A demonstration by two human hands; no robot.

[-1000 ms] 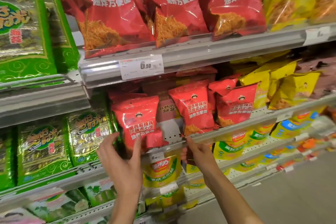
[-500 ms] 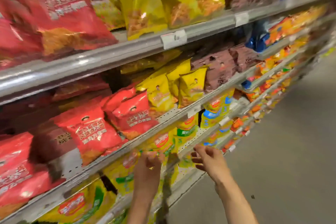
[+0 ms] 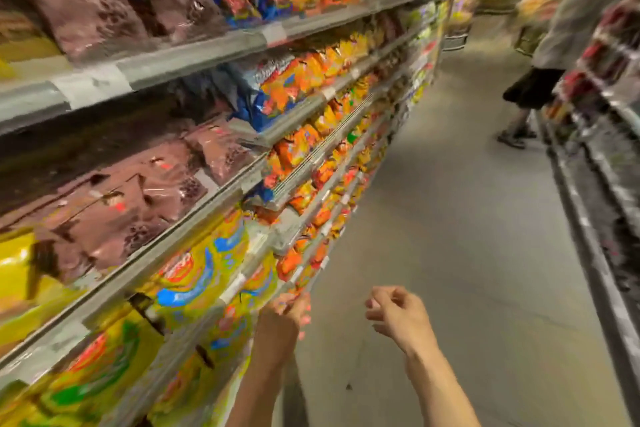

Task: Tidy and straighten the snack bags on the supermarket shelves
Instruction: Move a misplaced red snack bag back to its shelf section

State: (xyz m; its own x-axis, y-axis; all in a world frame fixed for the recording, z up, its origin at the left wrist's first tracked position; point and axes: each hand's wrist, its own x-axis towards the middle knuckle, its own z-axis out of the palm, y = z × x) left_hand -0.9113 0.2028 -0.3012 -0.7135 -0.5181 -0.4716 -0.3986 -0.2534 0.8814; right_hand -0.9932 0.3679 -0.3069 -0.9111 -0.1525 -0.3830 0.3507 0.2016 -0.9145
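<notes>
The head view had swung far to the right since the earlier pictures. The red noodle bags that filled the view before were gone, and now the long aisle floor (image 3: 450,253) showed, with brown snack bags (image 3: 114,204), yellow chip bags (image 3: 194,274) and orange snack bags (image 3: 294,80) running away down the shelves (image 3: 194,55). Everything looked blurry. Another shopper (image 3: 568,31) stood far down the aisle by the shelves on the other side.

The left hand (image 3: 289,310) was low and close to the front edge of a lower shelf, near the yellow chip bags. Its fingers were bent, but the blur hid whether they pinched anything, so I could not tell. The right hand (image 3: 398,317) was out in the air over the floor, apart from the shelf. Its fingers were loosely curled with gaps between them, and it held nothing. Both forearms reached up from the bottom of the picture.
</notes>
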